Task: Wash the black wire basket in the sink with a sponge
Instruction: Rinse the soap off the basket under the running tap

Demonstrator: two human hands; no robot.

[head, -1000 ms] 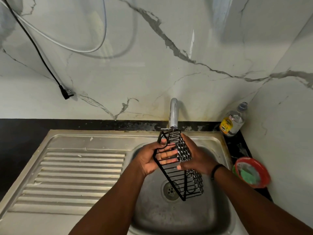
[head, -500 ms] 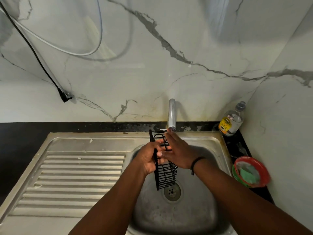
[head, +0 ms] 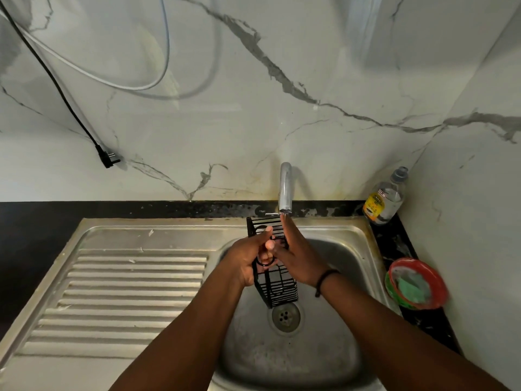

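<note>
The black wire basket stands nearly upright over the bowl of the steel sink, its lower end just above the drain. My left hand grips its left side. My right hand lies flat against its right side, with straight fingers reaching up to the spout of the tap. A green sponge sits in a red bowl on the counter to the right, away from both hands. I see no clear water stream.
A ribbed drainboard fills the left half of the sink unit. A clear bottle with a yellow label stands in the back right corner. A black plug and cables hang on the marble wall.
The basket has turned from a slanted, open-side view to nearly upright and edge-on. My right hand slid from its lower middle up along its side to the spout.
</note>
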